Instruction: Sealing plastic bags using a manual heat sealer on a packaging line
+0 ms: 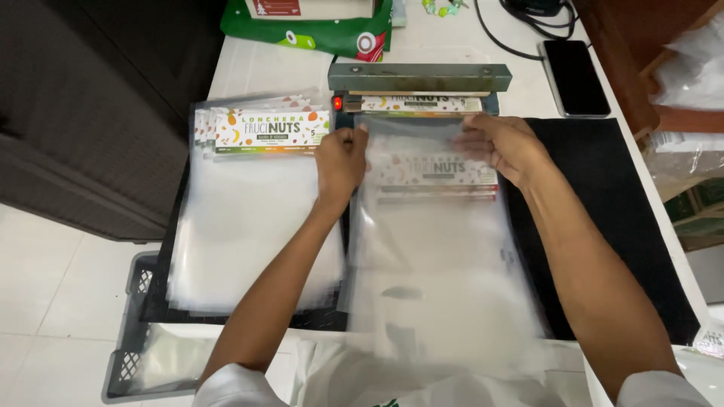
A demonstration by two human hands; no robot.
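Both hands, left hand (341,160) and right hand (504,145), pinch the clear bag (437,249); keep its 12 o'clock edge flat, square under the heat sealer (419,78).

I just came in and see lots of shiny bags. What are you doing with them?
A person holds a clear plastic bag with both hands, the left hand and right hand gripping its top corners. The bag's top edge sits just in front of a heat sealer whose red light is on. A stack of similar bags with colourful labels lies to the left.
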